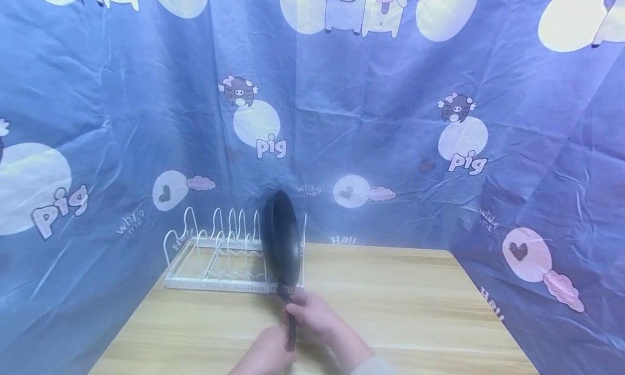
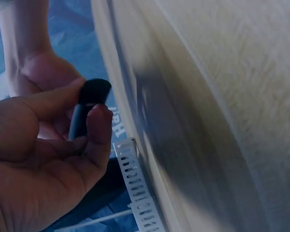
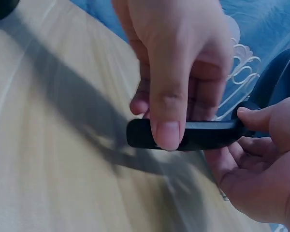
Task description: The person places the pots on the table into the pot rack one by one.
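A black frying pan (image 1: 281, 239) stands on edge, its handle (image 1: 291, 334) pointing toward me. It overlaps the right end of a white wire rack (image 1: 219, 284) in the head view. My left hand (image 1: 268, 349) pinches the handle near its free end, thumb on one side and fingers on the other. Farther forward, my right hand (image 1: 317, 318) grips the handle close to the pan body, with its thumb (image 3: 261, 118) laid over it in the right wrist view. The left wrist view shows the handle's end (image 2: 95, 91) between the left thumb and fingers.
The rack's upright wire loops (image 1: 217, 223) stand in rows at the back left of the wooden table (image 1: 390, 310). A blue curtain (image 1: 390, 82) with pig prints closes off the back and both sides. A dark thing (image 3: 2, 8) shows in the right wrist view's upper left corner.
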The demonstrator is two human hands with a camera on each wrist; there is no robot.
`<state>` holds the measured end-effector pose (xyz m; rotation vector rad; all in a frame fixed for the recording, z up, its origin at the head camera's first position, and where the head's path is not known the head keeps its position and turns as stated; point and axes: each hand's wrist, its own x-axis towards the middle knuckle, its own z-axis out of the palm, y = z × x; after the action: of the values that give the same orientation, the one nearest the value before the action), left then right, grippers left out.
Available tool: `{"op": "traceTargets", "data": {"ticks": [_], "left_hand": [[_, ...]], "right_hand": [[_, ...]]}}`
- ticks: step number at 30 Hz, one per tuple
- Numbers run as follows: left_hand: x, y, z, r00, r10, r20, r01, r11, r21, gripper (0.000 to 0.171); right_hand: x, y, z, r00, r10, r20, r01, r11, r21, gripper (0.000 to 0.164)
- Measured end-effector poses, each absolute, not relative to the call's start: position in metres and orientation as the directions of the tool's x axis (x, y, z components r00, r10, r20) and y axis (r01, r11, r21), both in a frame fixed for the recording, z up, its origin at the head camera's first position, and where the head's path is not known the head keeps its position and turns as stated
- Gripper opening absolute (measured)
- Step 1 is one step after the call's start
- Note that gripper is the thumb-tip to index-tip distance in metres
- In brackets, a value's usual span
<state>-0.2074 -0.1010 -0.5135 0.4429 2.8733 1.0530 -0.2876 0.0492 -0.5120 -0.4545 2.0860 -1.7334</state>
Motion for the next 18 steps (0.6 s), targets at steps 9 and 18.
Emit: {"op": "traceTargets", "data": {"ticks": [9, 18], "left_hand": [[-0.211, -0.092, -0.526, -0.971, 0.237, 0.044, 0.222, 0.813, 0.538, 0.017], [-0.21, -0.089, -0.524, -0.979, 0.198, 0.055, 0.202, 0.876, 0.437, 0.017]], "right_hand": [[-0.285, 0.044, -0.53, -0.916, -0.388, -0.102, 0.045, 0.153, -0.987, 0.037], [-0.283, 0.043, -0.533, -0.937, -0.344, -0.068, 0.009, 0.171, -0.985, 0.031]]}}
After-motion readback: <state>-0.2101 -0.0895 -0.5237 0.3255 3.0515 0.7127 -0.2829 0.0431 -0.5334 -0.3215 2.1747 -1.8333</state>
